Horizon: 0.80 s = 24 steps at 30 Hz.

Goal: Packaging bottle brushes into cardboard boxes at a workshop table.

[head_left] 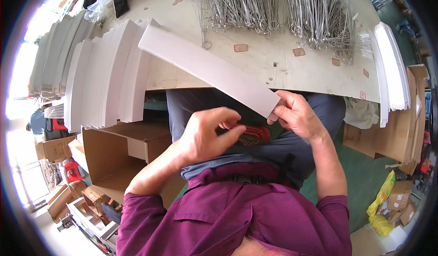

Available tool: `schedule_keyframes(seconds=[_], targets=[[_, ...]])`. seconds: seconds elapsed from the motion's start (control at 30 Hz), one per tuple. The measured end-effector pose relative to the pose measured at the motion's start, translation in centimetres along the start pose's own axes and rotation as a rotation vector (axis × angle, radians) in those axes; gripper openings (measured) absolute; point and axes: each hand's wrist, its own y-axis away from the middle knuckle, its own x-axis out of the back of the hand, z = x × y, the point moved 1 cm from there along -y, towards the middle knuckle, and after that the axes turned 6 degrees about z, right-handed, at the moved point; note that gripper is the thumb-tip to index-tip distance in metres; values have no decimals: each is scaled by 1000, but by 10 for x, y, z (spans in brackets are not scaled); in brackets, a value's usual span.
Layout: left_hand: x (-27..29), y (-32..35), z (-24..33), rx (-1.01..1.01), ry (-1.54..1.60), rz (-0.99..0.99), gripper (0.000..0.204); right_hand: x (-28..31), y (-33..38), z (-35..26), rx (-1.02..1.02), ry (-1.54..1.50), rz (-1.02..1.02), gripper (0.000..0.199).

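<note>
A long, narrow white cardboard box (207, 71) slants across the front edge of the table, its far end up by the stacked white boxes on the left. My right hand (299, 115) grips its near end, thumb on top and fingers folded around the end. My left hand (207, 133) hangs over my lap below the box, apart from it. Its thumb and fingers are spread, with nothing seen between them. Just beyond the left fingertips, a red object (255, 133) shows lower down between my legs, partly hidden.
White flat boxes (102, 78) stand in rows at the left; more white pieces (392, 69) stand at the right edge. Bundles of thin metal rods with looped ends (246, 9) lie along the table's back (182, 41). An open cardboard carton (107, 158) sits below left, another carton (388, 139) below right.
</note>
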Motion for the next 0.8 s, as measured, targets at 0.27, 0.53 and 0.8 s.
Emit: schedule_keyframes(seconds=[0.27, 0.53, 0.8], targets=[[3, -20, 25, -516, -723, 18, 74, 2, -1, 3, -18, 319, -162, 18], [-17, -18, -11, -397, -482, -47, 46, -15, -2, -10, 207, 732, -38, 30], [-13, -6, -25, -291, -397, 144, 48, 14, 21, -43, 791, 1203, 628, 32]])
